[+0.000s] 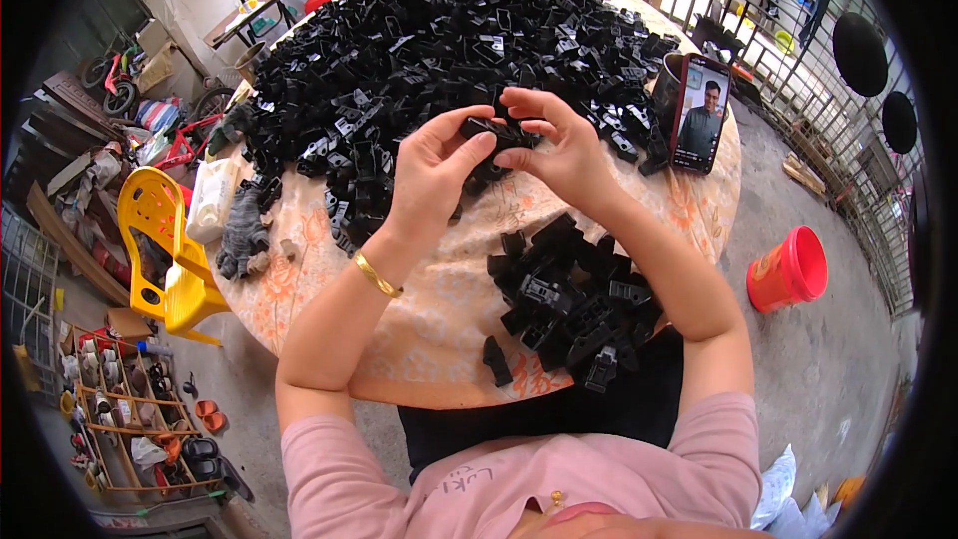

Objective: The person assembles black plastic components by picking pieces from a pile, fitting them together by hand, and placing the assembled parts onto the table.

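In front of my chest, over the near edge of a big heap of black plastic parts point(429, 50), a single small black plastic part point(486, 128) is between my two hands. My left hand point(436, 168) pinches it between thumb and fingers. From the other side, my right hand point(564, 150) closes on its right end, with the thumb below and the fingers curled above. Closer to me, a smaller pile of similar black parts point(574, 299) lies at the table's front edge. One loose black part point(496, 361) sits at its left.
A patterned cloth covers the round table point(419, 339). A phone point(701, 115) playing video stands at the right rim. Grey gloves point(242, 235) and a white container point(212, 198) lie left. A yellow chair point(165, 250), shoe rack point(125, 409) and red bucket point(788, 271) stand around it.
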A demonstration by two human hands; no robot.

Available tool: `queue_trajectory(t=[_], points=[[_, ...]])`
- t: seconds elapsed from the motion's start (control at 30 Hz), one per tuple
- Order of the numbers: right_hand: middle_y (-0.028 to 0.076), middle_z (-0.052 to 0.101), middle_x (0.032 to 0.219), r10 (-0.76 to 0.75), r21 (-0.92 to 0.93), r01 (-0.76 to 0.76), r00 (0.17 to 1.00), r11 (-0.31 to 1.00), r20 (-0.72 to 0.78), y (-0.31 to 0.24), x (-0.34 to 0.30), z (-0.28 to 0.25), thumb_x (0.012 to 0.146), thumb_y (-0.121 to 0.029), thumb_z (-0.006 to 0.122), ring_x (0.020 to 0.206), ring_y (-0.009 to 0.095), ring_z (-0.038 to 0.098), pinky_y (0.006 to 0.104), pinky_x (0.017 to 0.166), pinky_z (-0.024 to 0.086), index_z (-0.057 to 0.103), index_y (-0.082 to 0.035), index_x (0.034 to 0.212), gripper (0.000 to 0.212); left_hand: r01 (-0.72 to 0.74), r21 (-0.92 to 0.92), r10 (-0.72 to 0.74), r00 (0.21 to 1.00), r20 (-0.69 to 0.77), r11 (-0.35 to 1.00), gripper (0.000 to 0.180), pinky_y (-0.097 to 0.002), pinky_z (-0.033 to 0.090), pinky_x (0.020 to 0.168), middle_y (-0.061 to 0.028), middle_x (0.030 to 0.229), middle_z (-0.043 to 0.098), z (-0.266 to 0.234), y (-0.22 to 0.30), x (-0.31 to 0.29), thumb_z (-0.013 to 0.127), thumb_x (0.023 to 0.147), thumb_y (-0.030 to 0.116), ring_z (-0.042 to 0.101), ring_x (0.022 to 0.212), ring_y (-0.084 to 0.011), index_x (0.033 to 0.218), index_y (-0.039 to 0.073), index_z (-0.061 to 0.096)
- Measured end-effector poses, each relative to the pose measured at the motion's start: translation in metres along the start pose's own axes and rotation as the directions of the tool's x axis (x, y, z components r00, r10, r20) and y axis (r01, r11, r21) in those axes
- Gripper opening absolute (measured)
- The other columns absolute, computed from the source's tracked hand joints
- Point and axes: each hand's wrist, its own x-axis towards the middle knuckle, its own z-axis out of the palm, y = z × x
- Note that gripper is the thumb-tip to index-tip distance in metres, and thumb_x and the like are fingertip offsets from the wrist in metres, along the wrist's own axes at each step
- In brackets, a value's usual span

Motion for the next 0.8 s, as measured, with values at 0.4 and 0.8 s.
queue_trajectory(t=[0.4,0.8], points=[[0.007,0.056,0.089,-0.066,-0.583,0.403,0.856,0.706,0.512,0.04,-0.009,-0.004,0.068,-0.013,0.066,0.087,0.026,0.053,0.0346,0.075,0.048,0.062,-0.006,0.091,0.024,-0.158,0.53,-0.29,0.69,0.663,0.833,0.042,-0.0298,0.049,0.07,-0.0104,0.089,0.064,0.007,0.028,-0.026,0.071,0.073,0.016,0.062,0.077,-0.0205,0.108,0.004,0.052],[0.006,0.062,0.078,0.201,-0.206,-0.156,0.955,0.966,0.217,0.025,-0.005,-0.006,0.069,-0.005,0.07,0.07,0.012,0.059,0.0257,0.065,0.049,0.059,-0.001,0.084,0.019,-0.454,0.867,0.132,0.891,0.435,0.206,0.028,-0.0335,0.045,0.074,-0.0078,0.081,0.058,-0.023,-0.012,0.005,0.07,0.065,0.006,0.054,0.08,-0.0242,0.091,0.003,0.06]])
